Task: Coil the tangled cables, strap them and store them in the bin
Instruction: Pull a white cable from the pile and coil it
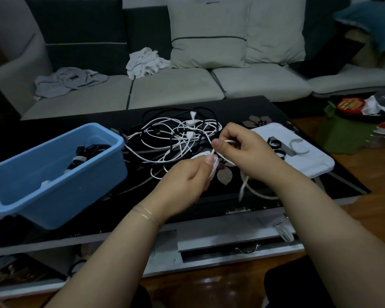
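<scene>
Pinching a thin white cable [211, 172] coil in left hand [187, 181], right hand [242, 150] gripped its free end just above-right; tangle behind on black glass counter [302, 174], blue plastic bin [53, 174] left.

— How many bins on the bench [298, 174]?
— One blue bin [60, 190], one white tray [307, 165].
— Hands?
— Two: left hand [187, 181], right hand [247, 150].
— Cables?
— One tangle [176, 134], too knotted to count.
</scene>
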Motion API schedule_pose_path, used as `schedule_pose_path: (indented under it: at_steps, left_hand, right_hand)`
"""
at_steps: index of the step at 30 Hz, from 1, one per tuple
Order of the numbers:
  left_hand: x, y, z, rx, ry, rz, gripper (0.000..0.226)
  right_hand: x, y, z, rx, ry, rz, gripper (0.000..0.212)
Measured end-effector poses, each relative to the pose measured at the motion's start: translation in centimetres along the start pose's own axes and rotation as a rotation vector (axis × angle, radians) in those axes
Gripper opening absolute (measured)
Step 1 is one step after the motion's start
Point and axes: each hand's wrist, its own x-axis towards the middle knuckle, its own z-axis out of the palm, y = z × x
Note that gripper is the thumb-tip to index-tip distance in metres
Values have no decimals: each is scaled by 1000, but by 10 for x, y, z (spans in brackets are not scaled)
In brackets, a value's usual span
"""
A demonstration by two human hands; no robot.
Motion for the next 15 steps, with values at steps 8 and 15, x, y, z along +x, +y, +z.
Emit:
schedule_pose_path:
  at_steps: [8, 15]
  left_hand:
    - [-3, 12, -2, -439, 43, -51, 48]
    - [1, 8, -16, -894, 190, 9, 55]
  right_hand:
    - [10, 12, 8, 97, -37, 8, 32]
    - [9, 27, 26, -201, -120, 94, 31]
